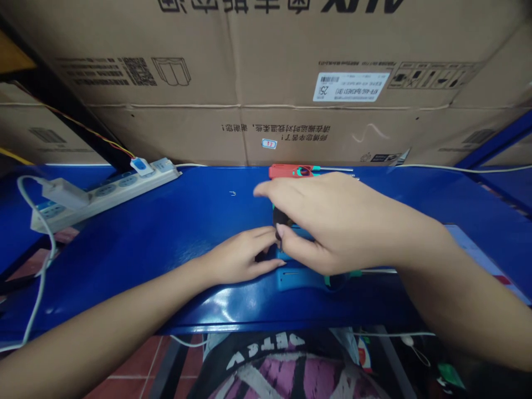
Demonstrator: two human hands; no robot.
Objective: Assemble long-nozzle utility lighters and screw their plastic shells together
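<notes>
My right hand [332, 221] arches over a row of long-nosed gas lighters, thumb and index finger around a dark handle end [281, 215], apparently a black lighter. Most of that piece is hidden under the palm. My left hand [245, 256] reaches in from the left, its fingertips against the lower end of the dark piece. What its fingers grip is hard to make out. Nearest me lies a blue lighter [297, 279] with a green trigger and metal nozzle pointing right; another blue handle [286, 255] shows above it. Beyond my right hand is a red lighter [286, 170].
A white power strip [137, 183] with plugged-in adapters and cables lies at the left. Large cardboard boxes [199, 127] stand behind the blue tabletop [187, 216]. A flat white-and-red printed item [477, 249] is at the right, partly behind my forearm.
</notes>
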